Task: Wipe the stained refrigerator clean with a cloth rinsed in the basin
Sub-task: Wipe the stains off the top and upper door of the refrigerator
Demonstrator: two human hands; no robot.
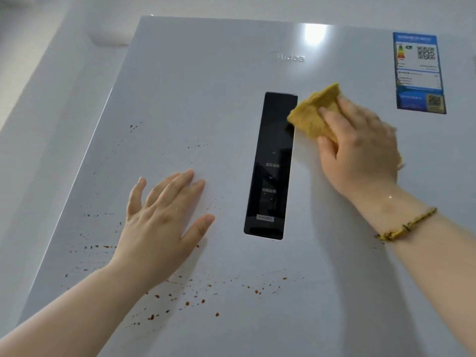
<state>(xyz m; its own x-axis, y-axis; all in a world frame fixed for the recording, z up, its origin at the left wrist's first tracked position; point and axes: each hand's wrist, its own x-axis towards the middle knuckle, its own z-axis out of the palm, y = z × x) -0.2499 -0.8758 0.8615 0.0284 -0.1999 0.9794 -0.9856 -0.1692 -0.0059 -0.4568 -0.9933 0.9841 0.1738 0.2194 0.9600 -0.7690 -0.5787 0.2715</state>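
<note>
A silver refrigerator door [206,99] fills the view. Brown stain spots [187,303] are spattered over its lower left and lower middle. My right hand [360,143] presses a yellow cloth [313,112] flat against the door, just right of the black control panel [270,166]; the cloth's left corner overlaps the panel's edge. My left hand [162,215] rests flat on the door with fingers spread, left of the panel, among the stains. The basin is out of view.
A blue energy label [418,73] is stuck at the door's upper right. A brand logo [288,57] sits above the panel. A white wall [51,73] runs along the door's left edge. A beaded bracelet [407,225] circles my right wrist.
</note>
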